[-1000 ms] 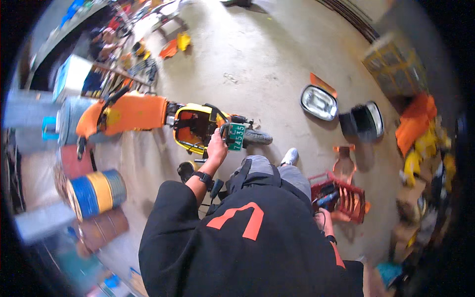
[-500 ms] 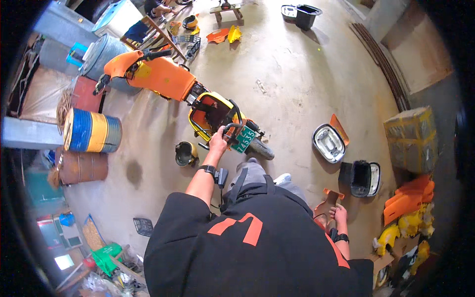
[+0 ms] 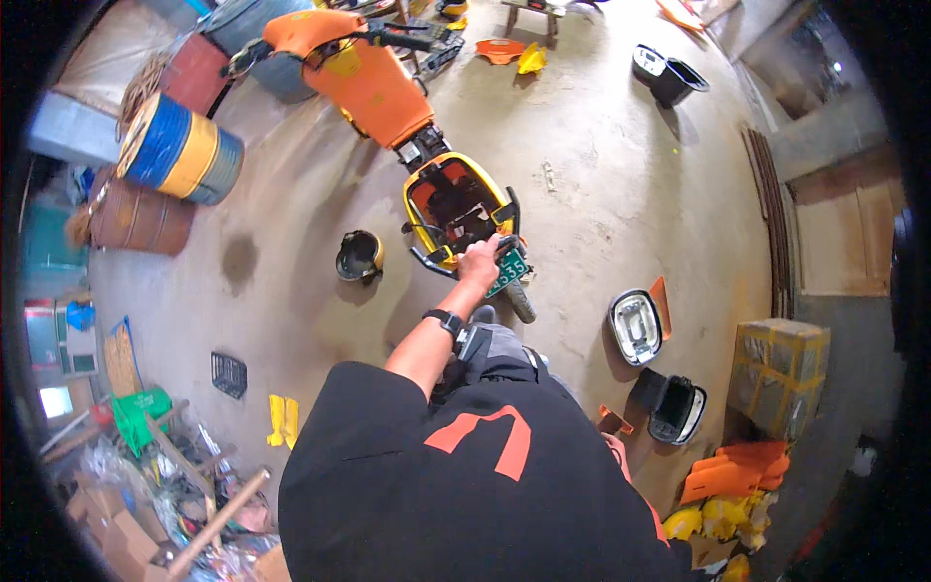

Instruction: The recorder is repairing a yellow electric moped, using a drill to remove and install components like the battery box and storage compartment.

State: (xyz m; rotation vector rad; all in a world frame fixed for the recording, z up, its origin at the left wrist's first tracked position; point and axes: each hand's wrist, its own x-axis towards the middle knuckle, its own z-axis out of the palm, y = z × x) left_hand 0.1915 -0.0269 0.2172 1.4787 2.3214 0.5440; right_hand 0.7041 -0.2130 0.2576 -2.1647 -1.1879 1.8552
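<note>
One hand shows: the left hand (image 3: 478,260) is closed on the rear grab bar (image 3: 499,242) of the scooter (image 3: 407,126), beside the green plate (image 3: 510,272), frame centre. A slip of that grip could probably tip the scooter toward the helmet (image 3: 360,256) at its left. Its long axis runs from centre to upper left, front pointing upper left. The right hand is hidden behind the torso.
</note>
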